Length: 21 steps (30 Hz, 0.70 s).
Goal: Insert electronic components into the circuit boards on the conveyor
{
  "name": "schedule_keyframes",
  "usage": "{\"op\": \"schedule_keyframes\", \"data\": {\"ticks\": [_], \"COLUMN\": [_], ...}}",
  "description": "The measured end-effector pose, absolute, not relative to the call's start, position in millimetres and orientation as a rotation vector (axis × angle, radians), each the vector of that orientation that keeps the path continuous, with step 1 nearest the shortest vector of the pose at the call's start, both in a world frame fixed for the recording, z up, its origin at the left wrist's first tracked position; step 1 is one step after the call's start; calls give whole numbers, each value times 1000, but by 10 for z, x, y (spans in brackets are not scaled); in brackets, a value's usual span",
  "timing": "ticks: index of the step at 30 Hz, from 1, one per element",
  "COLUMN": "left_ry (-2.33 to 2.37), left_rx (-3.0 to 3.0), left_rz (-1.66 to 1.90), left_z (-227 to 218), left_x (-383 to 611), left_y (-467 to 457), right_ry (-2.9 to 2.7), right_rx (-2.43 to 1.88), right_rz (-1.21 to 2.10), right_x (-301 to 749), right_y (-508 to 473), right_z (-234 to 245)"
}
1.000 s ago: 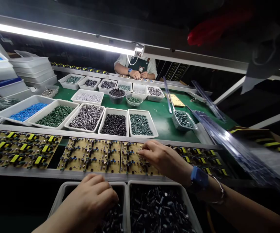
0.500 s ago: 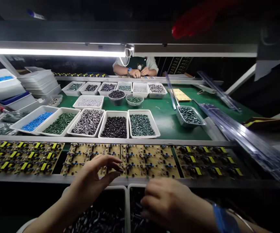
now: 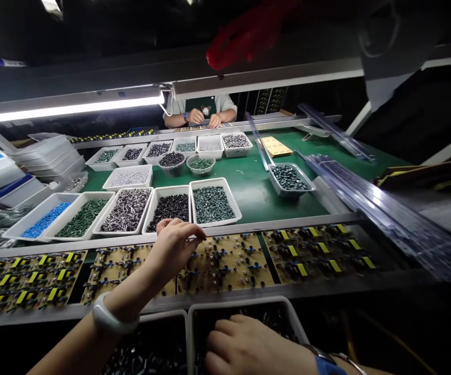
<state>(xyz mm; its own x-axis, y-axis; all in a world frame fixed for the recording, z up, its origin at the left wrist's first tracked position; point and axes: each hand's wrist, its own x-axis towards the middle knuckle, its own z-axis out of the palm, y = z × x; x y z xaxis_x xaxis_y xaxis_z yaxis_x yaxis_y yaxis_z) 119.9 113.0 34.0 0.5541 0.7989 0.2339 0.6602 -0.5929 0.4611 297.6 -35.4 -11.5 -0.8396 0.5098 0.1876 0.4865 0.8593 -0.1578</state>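
Observation:
My left hand reaches over the tan circuit boards, its thumb and fingers drawn together in a pinch. Whatever is between those fingertips is too small to make out. Low in the picture, my right hand is down in a white tray of dark, shiny cylindrical parts. Its fingers are curled and the tips are hidden among or above the parts. A neighbouring tray of similar black parts stands directly to the left, below my left forearm.
Boards with yellow blocks lie on the rail at both ends. Beyond it, white trays of small components stand on a green table. Clear plastic tubes lie at right. A co-worker's hands are at the far side.
My left hand has moved up and farther over the boards. My right hand is lower, deeper in its tray. The whole view has tilted and shifted; the co-worker's hands have shifted slightly.

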Motion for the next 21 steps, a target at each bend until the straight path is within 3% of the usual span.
{"op": "schedule_keyframes", "data": {"ticks": [13,21], "left_ry": [1130,1229], "left_rx": [2715,2699], "left_rz": [399,452], "left_z": [452,401], "left_x": [1330,1323], "left_y": [1158,1128], "right_ry": [-2637,-2549], "right_rx": [-930,-1076], "right_rz": [363,642], "right_x": [3070,3090], "right_y": [-369,-378], "right_z": [-30,100]}}
